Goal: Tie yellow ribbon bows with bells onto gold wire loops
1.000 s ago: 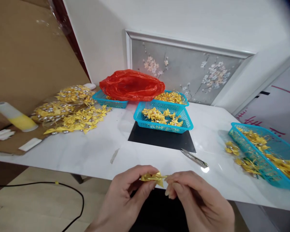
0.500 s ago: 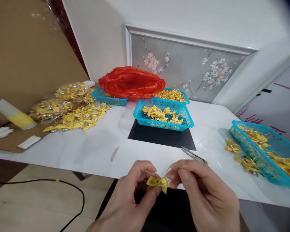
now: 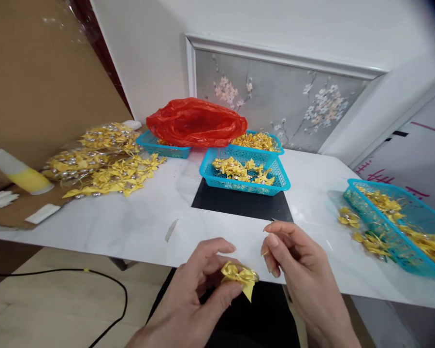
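A yellow ribbon bow [image 3: 239,275] with a thin loop at its right side is pinched between the thumb and fingers of my left hand [image 3: 199,290], just in front of the table edge. My right hand [image 3: 297,266] is apart from the bow, to its right, over the table edge. Its thumb and fingers are curled together; a faint pale strand seems to show at the fingertips, too small to make out. Behind this hand lies a small pointed metal tool, with only its dark tip [image 3: 273,220] showing.
A blue basket [image 3: 244,186] of yellow bows stands on a black sheet [image 3: 239,205]. Another blue basket [image 3: 395,237] is at right, loose bows [image 3: 371,243] beside it. A red plastic bag [image 3: 195,123] sits behind. Bows with silvery beads [image 3: 119,176] are piled left, near a roll [image 3: 21,174].
My right hand has moved away from the bow, up and to the right, now covering most of the metal tool. The bow stays in my left hand, its loop now visible.
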Demonstrator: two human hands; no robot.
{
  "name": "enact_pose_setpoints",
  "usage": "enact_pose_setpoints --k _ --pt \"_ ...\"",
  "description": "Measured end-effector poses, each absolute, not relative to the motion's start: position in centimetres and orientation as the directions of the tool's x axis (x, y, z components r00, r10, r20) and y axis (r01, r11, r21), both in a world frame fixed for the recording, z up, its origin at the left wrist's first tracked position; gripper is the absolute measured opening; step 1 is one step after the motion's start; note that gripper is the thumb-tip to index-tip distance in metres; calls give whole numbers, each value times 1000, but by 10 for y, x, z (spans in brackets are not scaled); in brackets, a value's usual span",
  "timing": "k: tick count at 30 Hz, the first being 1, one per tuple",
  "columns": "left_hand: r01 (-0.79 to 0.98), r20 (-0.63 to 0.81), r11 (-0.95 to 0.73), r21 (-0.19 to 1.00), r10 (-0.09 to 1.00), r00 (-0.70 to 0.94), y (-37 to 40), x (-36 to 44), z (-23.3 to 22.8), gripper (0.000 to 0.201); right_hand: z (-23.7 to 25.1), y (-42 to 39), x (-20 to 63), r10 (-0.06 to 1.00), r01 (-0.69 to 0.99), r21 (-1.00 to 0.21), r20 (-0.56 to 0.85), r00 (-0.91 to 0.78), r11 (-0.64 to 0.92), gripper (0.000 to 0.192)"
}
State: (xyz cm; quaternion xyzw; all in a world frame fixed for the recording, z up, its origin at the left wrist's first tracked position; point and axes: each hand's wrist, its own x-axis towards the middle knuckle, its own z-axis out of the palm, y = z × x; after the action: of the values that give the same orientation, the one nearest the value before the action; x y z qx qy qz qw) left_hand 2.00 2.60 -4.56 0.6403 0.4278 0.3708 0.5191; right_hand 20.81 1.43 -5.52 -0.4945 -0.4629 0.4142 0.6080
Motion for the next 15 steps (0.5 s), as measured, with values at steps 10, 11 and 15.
enact_pose_setpoints --k 10,11,15 --pt "208 91 -257 944 807 583 26 6 -37 20 -50 5 200 971 -346 -914 155 181 210 9" --pt "193 97 -249 949 814 573 25 5 -39 21 -51 4 199 971 -342 -915 163 175 215 10" --pt "135 76 -166 977 858 507 29 16 -42 27 -52 -2 194 970 -325 -916 197 143 234 11"
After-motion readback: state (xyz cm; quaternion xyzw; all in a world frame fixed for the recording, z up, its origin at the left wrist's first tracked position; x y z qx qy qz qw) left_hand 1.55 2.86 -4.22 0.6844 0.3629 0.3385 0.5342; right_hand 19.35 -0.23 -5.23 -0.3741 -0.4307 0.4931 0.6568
